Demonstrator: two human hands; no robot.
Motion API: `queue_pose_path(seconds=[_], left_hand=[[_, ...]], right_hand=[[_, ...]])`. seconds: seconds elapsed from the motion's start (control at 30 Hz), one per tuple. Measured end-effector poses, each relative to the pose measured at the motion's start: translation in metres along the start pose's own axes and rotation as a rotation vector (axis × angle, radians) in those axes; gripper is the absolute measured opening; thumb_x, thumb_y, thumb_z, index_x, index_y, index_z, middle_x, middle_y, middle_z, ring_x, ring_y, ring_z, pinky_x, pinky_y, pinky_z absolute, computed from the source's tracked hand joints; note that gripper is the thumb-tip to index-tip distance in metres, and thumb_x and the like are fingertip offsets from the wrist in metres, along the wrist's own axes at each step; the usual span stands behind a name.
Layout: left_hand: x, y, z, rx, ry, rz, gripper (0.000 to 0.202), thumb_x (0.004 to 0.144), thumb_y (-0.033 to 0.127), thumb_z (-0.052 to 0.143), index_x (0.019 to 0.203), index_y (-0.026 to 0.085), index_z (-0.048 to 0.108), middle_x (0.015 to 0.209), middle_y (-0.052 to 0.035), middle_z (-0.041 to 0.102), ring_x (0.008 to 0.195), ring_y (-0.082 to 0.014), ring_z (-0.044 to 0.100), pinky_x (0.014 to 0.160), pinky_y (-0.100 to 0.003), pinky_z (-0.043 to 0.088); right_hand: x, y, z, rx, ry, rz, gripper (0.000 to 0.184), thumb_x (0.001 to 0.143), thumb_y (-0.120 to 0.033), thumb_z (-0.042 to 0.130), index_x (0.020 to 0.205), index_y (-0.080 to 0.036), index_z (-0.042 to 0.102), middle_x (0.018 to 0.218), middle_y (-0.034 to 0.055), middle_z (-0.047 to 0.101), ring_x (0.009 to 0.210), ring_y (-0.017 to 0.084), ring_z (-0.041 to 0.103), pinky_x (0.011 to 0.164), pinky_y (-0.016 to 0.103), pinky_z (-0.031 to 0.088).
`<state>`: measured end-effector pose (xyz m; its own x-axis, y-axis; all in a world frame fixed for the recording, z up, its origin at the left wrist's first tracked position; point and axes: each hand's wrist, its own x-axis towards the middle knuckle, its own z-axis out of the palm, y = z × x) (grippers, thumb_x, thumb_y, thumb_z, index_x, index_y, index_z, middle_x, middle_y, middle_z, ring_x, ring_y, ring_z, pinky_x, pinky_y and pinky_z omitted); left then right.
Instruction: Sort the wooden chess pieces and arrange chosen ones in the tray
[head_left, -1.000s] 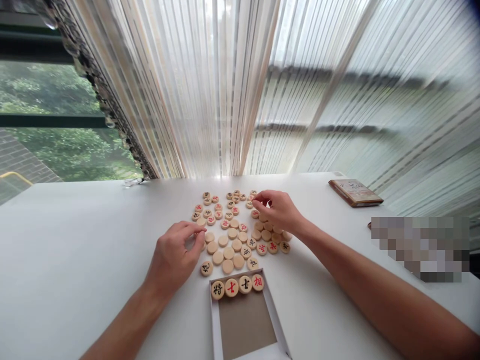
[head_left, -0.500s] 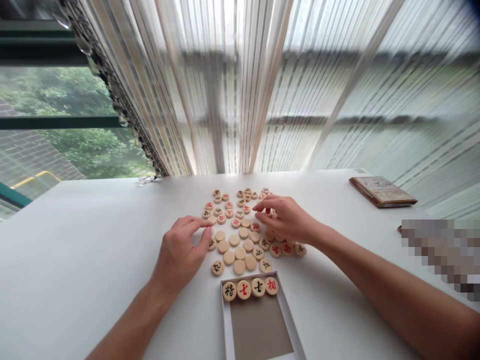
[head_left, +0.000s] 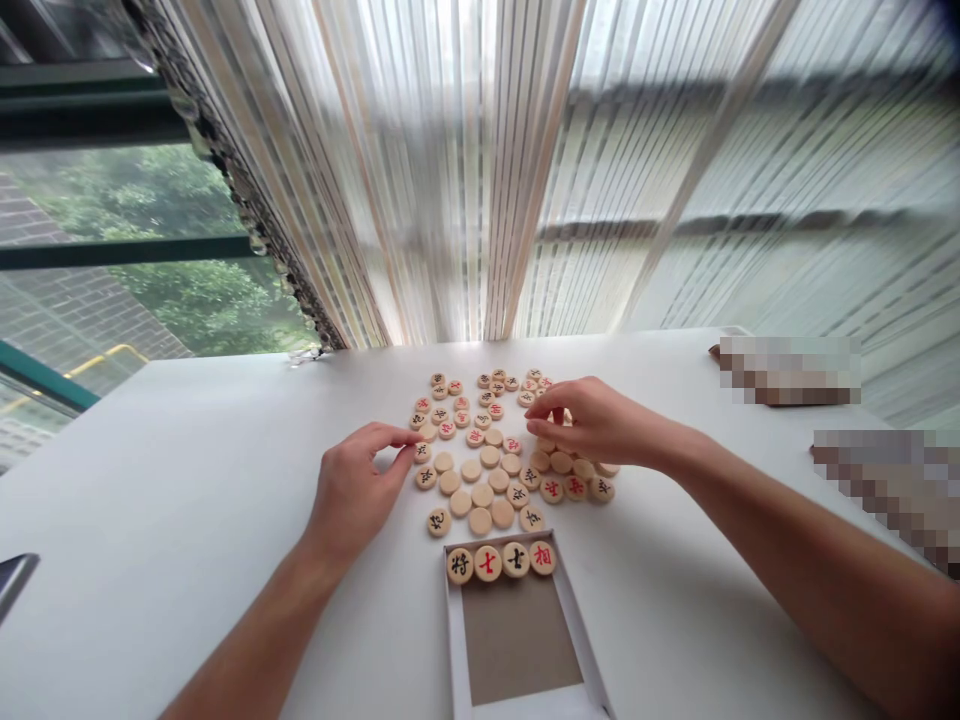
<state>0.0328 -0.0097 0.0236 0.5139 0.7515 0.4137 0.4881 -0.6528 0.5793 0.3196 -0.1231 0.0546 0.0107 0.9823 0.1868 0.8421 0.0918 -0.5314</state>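
Observation:
Several round wooden chess pieces (head_left: 480, 470) with red or black characters lie spread on the white table (head_left: 187, 480), some face down. My left hand (head_left: 356, 490) rests at the left edge of the spread, fingers curled with thumb and forefinger pinched near a piece. My right hand (head_left: 592, 425) hovers over the right side of the spread, fingers pinched together on something I cannot make out. A shallow white box (head_left: 517, 640) with a brown floor sits near me, with a row of pieces (head_left: 501, 561) along its far end.
Striped sheer curtains (head_left: 525, 180) hang behind the table's far edge. A window (head_left: 112, 250) shows trees at the left. Blurred-out items (head_left: 787, 355) lie at the right. A dark object's corner (head_left: 11, 580) shows at the left edge.
My right hand drew back from the far pieces toward the middle right of the spread. The left hand stayed by the left edge. The camera view shifted a little.

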Motion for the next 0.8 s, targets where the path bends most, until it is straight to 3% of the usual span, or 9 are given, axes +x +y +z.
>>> queue_pose_path(seconds=[0.17,0.33,0.47,0.57,0.67,0.8], left_hand=[[0.0,0.0,-0.001,0.008,0.011,-0.006,0.019,0.091,0.027,0.064,0.094,0.022,0.082,0.098,-0.0045,0.083,0.088,-0.0213,0.075,0.055,-0.023,0.054],[-0.002,0.003,0.005,-0.017,-0.055,0.018,0.019,0.091,0.031,0.067,0.099,0.023,0.083,0.102,-0.0063,0.082,0.092,-0.0234,0.076,0.055,-0.025,0.055],[-0.003,0.003,0.01,-0.025,-0.118,0.099,0.021,0.093,0.035,0.069,0.104,0.023,0.083,0.104,-0.0074,0.082,0.104,-0.0273,0.074,0.081,-0.036,0.062],[-0.003,0.002,0.012,-0.018,-0.12,0.162,0.022,0.096,0.034,0.067,0.106,0.023,0.083,0.103,-0.0075,0.082,0.106,-0.0277,0.072,0.096,-0.043,0.059],[-0.003,0.003,0.012,-0.018,-0.104,0.177,0.02,0.096,0.032,0.066,0.104,0.023,0.083,0.102,-0.0069,0.082,0.105,-0.0271,0.072,0.096,-0.042,0.059],[-0.003,0.005,0.012,-0.002,-0.081,0.178,0.02,0.097,0.03,0.065,0.102,0.023,0.082,0.103,-0.0066,0.082,0.106,-0.0262,0.071,0.095,-0.04,0.057]], right_hand=[[-0.002,0.007,-0.015,-0.019,0.062,0.016,0.019,0.092,-0.031,0.069,0.082,-0.023,0.083,0.075,0.0024,0.078,0.065,0.017,0.066,0.059,0.029,0.046],[-0.004,0.017,-0.026,-0.041,0.141,0.052,0.019,0.091,-0.034,0.07,0.087,-0.022,0.085,0.078,0.0034,0.079,0.064,0.017,0.066,0.056,0.028,0.045],[-0.004,0.016,-0.028,-0.064,0.107,0.069,0.018,0.091,-0.03,0.07,0.086,-0.022,0.085,0.075,0.0025,0.078,0.063,0.017,0.065,0.058,0.028,0.045],[-0.002,0.008,-0.018,-0.076,0.078,0.027,0.018,0.093,-0.026,0.068,0.088,-0.021,0.084,0.077,0.0033,0.078,0.067,0.017,0.066,0.061,0.029,0.047],[0.001,-0.004,0.005,-0.068,0.057,-0.048,0.021,0.097,-0.02,0.063,0.103,-0.019,0.083,0.099,0.0078,0.08,0.084,0.021,0.071,0.078,0.033,0.053],[0.001,-0.021,0.041,-0.146,0.02,-0.202,0.031,0.106,-0.026,0.053,0.123,-0.017,0.078,0.118,0.0162,0.072,0.111,0.03,0.063,0.101,0.046,0.05]])
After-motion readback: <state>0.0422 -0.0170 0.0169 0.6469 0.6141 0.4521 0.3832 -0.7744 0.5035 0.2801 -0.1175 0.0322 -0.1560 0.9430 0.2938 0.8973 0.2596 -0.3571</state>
